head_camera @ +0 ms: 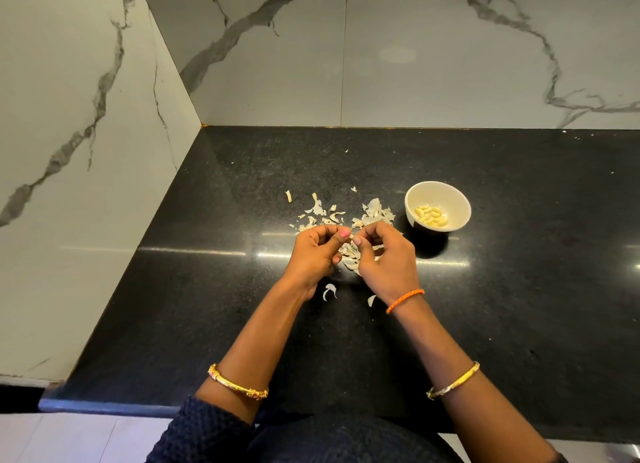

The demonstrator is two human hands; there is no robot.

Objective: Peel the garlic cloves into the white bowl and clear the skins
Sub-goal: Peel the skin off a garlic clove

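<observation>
My left hand (317, 251) and my right hand (386, 255) meet over the black counter, fingertips together. Between them they pinch a small garlic clove (352, 236), mostly hidden by the fingers. A scatter of pale garlic skins (372, 213) lies on the counter just beyond and under the hands. Two more skin curls (329, 291) lie near my left wrist. The white bowl (450, 196) stands to the right of the skins, an arm's reach from my right hand, with several peeled yellowish cloves (431, 216) inside.
The black granite counter (519, 289) runs into a corner of white marble walls (86, 116) on the left and at the back. Its front edge is close to my body. Bangles ring both forearms, and an orange thread circles my right wrist.
</observation>
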